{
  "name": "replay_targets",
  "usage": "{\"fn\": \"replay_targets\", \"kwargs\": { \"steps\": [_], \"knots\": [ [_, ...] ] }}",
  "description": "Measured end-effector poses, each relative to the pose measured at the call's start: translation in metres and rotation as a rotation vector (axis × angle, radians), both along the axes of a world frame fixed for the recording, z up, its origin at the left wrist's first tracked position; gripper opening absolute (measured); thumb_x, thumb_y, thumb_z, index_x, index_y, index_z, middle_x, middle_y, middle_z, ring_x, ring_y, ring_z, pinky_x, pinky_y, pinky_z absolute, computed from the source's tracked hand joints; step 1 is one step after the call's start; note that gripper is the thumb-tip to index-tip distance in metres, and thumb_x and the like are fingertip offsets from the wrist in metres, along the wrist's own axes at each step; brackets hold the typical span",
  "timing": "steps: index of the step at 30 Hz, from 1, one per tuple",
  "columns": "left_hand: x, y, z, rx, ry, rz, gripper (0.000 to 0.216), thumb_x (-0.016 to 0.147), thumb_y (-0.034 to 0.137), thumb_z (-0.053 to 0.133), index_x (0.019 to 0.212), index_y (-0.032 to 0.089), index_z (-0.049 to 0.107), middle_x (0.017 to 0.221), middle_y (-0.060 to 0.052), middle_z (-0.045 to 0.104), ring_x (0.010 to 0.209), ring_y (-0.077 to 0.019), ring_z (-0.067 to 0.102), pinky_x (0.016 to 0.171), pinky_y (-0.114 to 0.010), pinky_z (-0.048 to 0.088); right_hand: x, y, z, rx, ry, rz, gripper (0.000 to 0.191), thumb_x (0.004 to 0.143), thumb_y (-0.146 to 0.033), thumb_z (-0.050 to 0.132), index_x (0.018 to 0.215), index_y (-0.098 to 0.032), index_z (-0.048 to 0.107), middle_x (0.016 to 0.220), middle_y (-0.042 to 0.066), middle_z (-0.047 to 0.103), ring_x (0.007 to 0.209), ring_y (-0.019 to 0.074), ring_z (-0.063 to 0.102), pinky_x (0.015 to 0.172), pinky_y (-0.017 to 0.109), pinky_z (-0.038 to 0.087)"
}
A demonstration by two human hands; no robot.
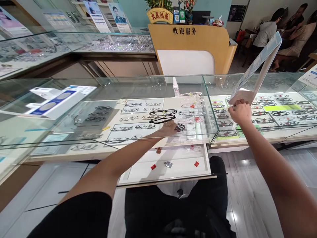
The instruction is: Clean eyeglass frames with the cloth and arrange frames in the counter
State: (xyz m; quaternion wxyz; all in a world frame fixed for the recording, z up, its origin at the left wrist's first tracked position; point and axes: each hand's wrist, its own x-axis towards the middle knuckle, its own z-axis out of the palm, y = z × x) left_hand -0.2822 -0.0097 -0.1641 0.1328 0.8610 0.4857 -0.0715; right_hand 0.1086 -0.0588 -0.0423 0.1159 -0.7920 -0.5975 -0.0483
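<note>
My left hand (168, 128) is at the glass counter, its fingers closed and partly hidden. Two dark-rimmed eyeglasses (162, 119) show just above and left of it, and a cluster of dark eyeglass parts (180, 127) sticks out on its right; it appears to grip them. My right hand (240, 113) is closed on the lower edge of a folded display card (264, 66), which stands tilted over the right part of the counter. A white spray bottle (175, 87) stands beyond my left hand. Below, an open white drawer (183, 170) holds small red and silver tags.
Rows of eyeglasses (121, 128) lie inside the glass case (138, 87). An upright glass edge (210, 110) divides it. A blue-and-white display card (59, 100) is at left. A wooden cashier desk (193, 39) stands behind; several people (268, 31) sit far right.
</note>
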Motion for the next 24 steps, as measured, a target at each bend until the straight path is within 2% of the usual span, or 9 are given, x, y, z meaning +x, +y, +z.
{"fn": "replay_targets", "kwargs": {
  "steps": [2,4,7,11,16,18,20,22,24],
  "knots": [
    [-0.002,-0.015,0.009,-0.034,0.052,0.021,0.029,0.099,0.038,0.071,0.113,0.013,0.079,0.133,-0.022,0.073,0.136,-0.0442,0.061,0.115,-0.064,0.048,0.001,0.002,-0.002,0.020,0.009,0.007,0.047,0.098,-0.039,0.047,0.120,-0.007,0.074,0.131,0.030,0.067,0.119,0.0463,0.059,0.101,0.060,0.051],
    [-0.005,-0.034,0.020,-0.082,0.085,0.013,0.024,0.095,0.035,0.070,0.105,0.017,0.081,0.126,-0.021,0.076,0.135,-0.0457,0.060,0.114,-0.063,0.046,0.003,0.004,-0.004,0.042,0.021,0.016,0.046,0.097,-0.040,0.048,0.119,-0.008,0.074,0.129,0.029,0.068,0.119,0.0471,0.059,0.101,0.061,0.051],
    [-0.013,-0.066,0.040,-0.157,0.082,-0.019,0.023,0.087,0.035,0.071,0.104,0.024,0.082,0.120,-0.015,0.078,0.131,-0.0418,0.063,0.109,-0.054,0.048,0.004,0.006,-0.007,0.046,0.023,0.017,0.048,0.097,-0.042,0.048,0.120,-0.008,0.073,0.129,0.029,0.067,0.119,0.0472,0.059,0.100,0.060,0.051],
    [-0.023,-0.109,0.071,-0.278,-0.047,-0.114,0.032,0.086,0.040,0.067,0.112,0.027,0.079,0.127,-0.011,0.076,0.130,-0.0365,0.063,0.110,-0.047,0.047,0.004,0.007,-0.006,0.032,-0.006,0.004,0.050,0.097,-0.040,0.046,0.123,-0.006,0.073,0.132,0.030,0.067,0.121,0.0461,0.059,0.101,0.057,0.051],
    [-0.027,-0.147,0.126,-0.361,-0.164,-0.205,0.028,0.087,0.039,0.065,0.112,0.029,0.075,0.125,-0.009,0.076,0.127,-0.0333,0.061,0.109,-0.042,0.046,0.004,0.007,-0.005,0.043,-0.015,0.014,0.052,0.096,-0.040,0.047,0.125,-0.005,0.073,0.130,0.030,0.070,0.119,0.0460,0.061,0.100,0.056,0.052],
    [-0.030,-0.150,0.154,-0.323,-0.185,-0.229,0.030,0.091,0.042,0.063,0.117,0.030,0.074,0.130,-0.008,0.075,0.130,-0.0327,0.060,0.113,-0.042,0.044,0.004,0.007,-0.005,0.042,-0.021,0.011,0.054,0.096,-0.041,0.047,0.126,-0.005,0.073,0.131,0.031,0.069,0.118,0.0462,0.062,0.100,0.057,0.051],
    [-0.034,-0.142,0.180,-0.208,-0.184,-0.213,0.034,0.093,0.046,0.061,0.122,0.032,0.074,0.135,-0.007,0.072,0.133,-0.0336,0.057,0.115,-0.043,0.041,0.002,0.007,-0.003,0.026,-0.033,0.002,0.056,0.097,-0.042,0.045,0.128,-0.004,0.073,0.133,0.031,0.069,0.118,0.0465,0.063,0.101,0.057,0.051],
    [-0.038,-0.121,0.200,-0.063,-0.157,-0.171,0.040,0.094,0.047,0.059,0.127,0.031,0.074,0.137,-0.007,0.069,0.137,-0.0358,0.053,0.117,-0.047,0.037,0.000,0.005,0.000,0.005,-0.040,-0.005,0.057,0.098,-0.041,0.044,0.130,-0.003,0.073,0.134,0.032,0.069,0.119,0.0471,0.064,0.102,0.058,0.052],
    [-0.043,-0.088,0.210,0.091,-0.102,-0.106,0.044,0.093,0.049,0.060,0.128,0.028,0.075,0.138,-0.009,0.067,0.140,-0.0394,0.048,0.119,-0.052,0.033,-0.002,0.003,0.003,-0.003,-0.039,-0.004,0.058,0.098,-0.040,0.044,0.131,-0.003,0.073,0.134,0.033,0.069,0.119,0.0480,0.064,0.101,0.059,0.053]
  ]
}}
